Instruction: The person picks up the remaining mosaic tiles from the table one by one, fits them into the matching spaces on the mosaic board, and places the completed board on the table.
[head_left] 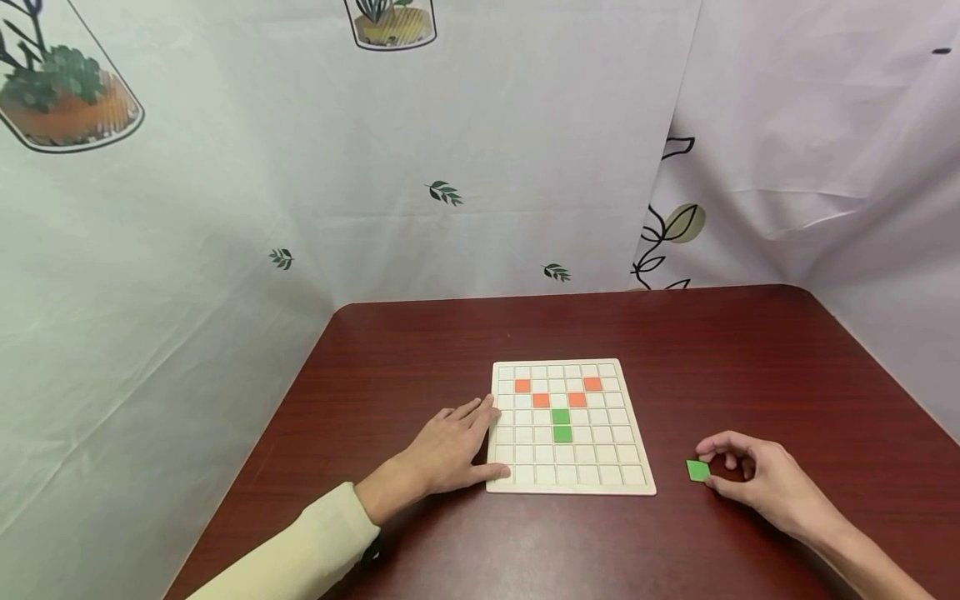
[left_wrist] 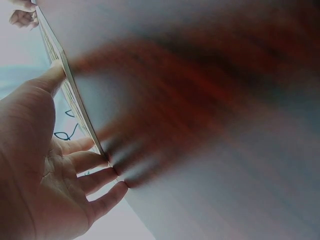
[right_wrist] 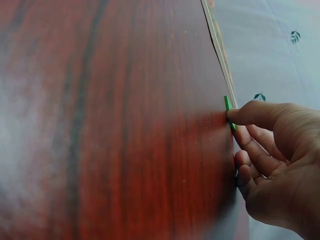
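Observation:
A pale board (head_left: 525, 486) with a grid of square recesses lies on the table. Several orange tiles (head_left: 541, 400) form two slanting arms in its upper half, and two green tiles (head_left: 562, 434) sit one below the other in the middle column. My left hand (head_left: 450, 450) rests along the board's left edge, its fingers spread and the thumb at the lower left corner; in the left wrist view the fingertips touch the table by the rim. Right of the board, my right hand (head_left: 772, 483) pinches a loose green tile (head_left: 698, 471) between thumb and index finger, just above or at the tabletop.
The dark red wooden table (head_left: 420, 350) has rounded far corners. White cloth (head_left: 525, 125) printed with leaves and plant jars hangs behind it and at both sides.

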